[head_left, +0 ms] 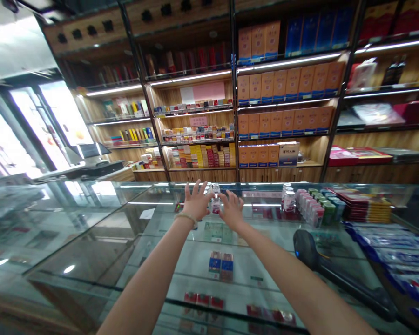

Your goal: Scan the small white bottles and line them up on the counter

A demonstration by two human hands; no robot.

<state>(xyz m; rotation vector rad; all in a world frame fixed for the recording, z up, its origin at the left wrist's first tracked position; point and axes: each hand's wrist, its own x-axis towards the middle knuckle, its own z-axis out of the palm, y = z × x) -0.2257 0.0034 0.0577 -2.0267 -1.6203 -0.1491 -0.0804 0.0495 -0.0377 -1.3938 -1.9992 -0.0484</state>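
Both arms reach forward over a glass display counter [181, 246]. My left hand [195, 203], with a beaded bracelet on its wrist, has its fingers spread. My right hand [232, 210] faces it with fingers bent and apart. Between them stands a small clear jar [215, 205] with a white lid and a red-and-white label. The fingertips come close to its sides; whether they touch it I cannot tell. Another white-lidded jar [215, 187] stands just behind, and more of the group is partly hidden by my left hand.
Similar jars [289, 201], pink containers [310, 209] and green ones [328, 209] stand at right, beside stacked red and yellow packs [363, 204]. A black handheld scanner [305, 249] lies nearer, left of blue packets [398, 256]. Shelves of orange boxes [286, 83] line the back wall.
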